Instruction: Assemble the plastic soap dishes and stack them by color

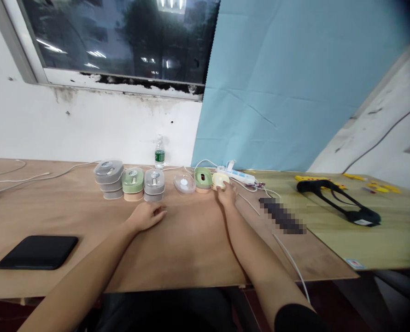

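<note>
My right hand (226,195) reaches far across the wooden table (191,244) and its fingers close on a small cream-yellow container (220,180). Just left of it stand a green-lidded container (202,179) and a clear lid or dish (184,184). My left hand (147,216) rests palm down on the table, fingers loosely curled and holding nothing, a little in front of several stacked grey and green lidded containers (132,183).
A white power strip (233,174) with cables lies behind the right hand. A water bottle (160,152) stands by the wall. A black tablet (38,251) lies front left. A black strap-like frame (339,200) and yellow parts sit on the right table.
</note>
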